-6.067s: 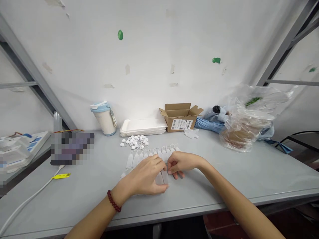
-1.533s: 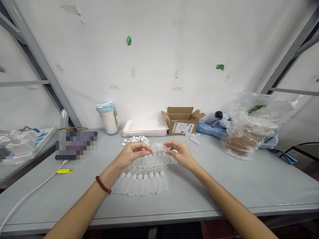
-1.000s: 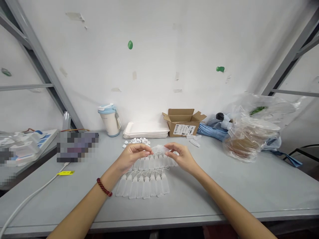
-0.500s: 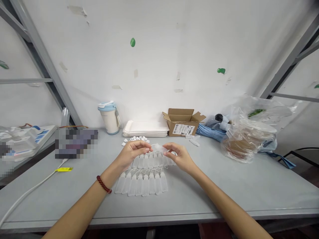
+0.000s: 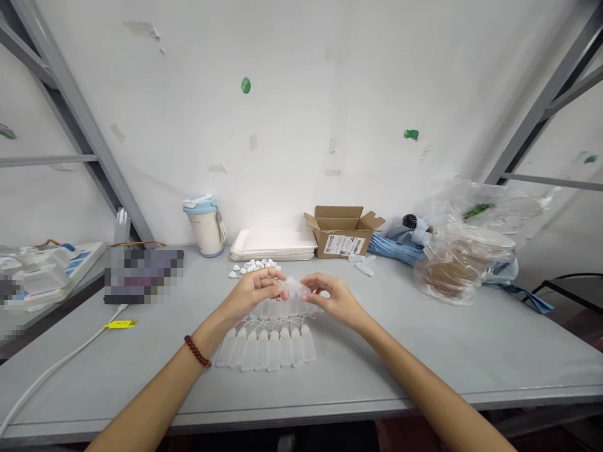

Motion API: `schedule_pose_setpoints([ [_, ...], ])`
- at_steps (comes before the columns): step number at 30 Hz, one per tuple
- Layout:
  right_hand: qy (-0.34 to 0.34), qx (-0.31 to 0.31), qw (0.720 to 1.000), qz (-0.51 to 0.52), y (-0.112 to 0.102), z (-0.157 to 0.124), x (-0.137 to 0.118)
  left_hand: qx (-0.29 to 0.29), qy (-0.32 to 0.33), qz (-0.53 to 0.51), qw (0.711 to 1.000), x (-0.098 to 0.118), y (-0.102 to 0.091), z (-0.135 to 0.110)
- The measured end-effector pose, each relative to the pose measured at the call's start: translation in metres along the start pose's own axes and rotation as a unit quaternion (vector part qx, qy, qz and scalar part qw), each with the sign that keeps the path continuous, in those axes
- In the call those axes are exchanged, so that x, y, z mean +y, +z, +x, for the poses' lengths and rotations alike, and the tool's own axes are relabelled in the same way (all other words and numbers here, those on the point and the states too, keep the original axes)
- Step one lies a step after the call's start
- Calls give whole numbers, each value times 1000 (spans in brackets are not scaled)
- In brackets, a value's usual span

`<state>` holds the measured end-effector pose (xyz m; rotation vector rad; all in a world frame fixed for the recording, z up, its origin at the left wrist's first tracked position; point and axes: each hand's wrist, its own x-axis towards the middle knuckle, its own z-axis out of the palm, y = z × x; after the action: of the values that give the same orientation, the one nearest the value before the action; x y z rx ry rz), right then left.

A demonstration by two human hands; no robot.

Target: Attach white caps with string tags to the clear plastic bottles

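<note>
Over the middle of the table, a small translucent plastic sleeve [image 5: 294, 288] is held up between my two hands. My left hand [image 5: 258, 292], with a dark red bead bracelet at its wrist, pinches its left end between thumb and index finger. At the other end, my right hand [image 5: 330, 300] grips it with thumb and fingertips. Beneath the hands lies a front row of similar translucent sleeves [image 5: 274, 350] with white cords at their tops. A back row of sleeves [image 5: 271, 309] is partly covered by the hands. Several small white caps [image 5: 254, 266] lie just beyond my left hand.
Along the wall stand a white cup with a blue lid [image 5: 206, 229], a stack of white flat packets [image 5: 276, 245] and an open cardboard box [image 5: 342, 235]. Loose translucent pieces [image 5: 363, 267] lie before the box. A plastic-wrapped bundle [image 5: 464, 263] sits right; a white cable [image 5: 61, 351] runs left.
My hands have come closer together around the sleeve. The white cord that showed between them is no longer distinct. The view has shifted slightly.
</note>
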<state>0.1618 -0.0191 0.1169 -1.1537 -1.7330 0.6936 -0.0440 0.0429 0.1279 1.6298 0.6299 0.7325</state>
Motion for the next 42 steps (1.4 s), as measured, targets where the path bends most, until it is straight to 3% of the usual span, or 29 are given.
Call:
schedule_pose_setpoints([
  [7, 8, -8, 1000, -5, 3, -2, 1, 8, -23, 35, 999, 1, 1, 1],
  [17, -11, 2, 999, -37, 4, -2, 1, 4, -2, 70, 998, 1, 4, 2],
  [24, -55, 47, 995, -71, 12, -6, 5, 9, -3, 96, 995, 5, 6, 0],
  [32, -91, -2, 984, -151, 20, -11, 5, -11, -20, 121, 992, 6, 10, -1],
  [37, 33, -5, 999, 2, 18, -10, -4, -1, 26, 136, 990, 13, 9, -2],
  [42, 113, -35, 980, 159, 15, -7, -12, 47, 65, 209, 975, 19, 19, -6],
])
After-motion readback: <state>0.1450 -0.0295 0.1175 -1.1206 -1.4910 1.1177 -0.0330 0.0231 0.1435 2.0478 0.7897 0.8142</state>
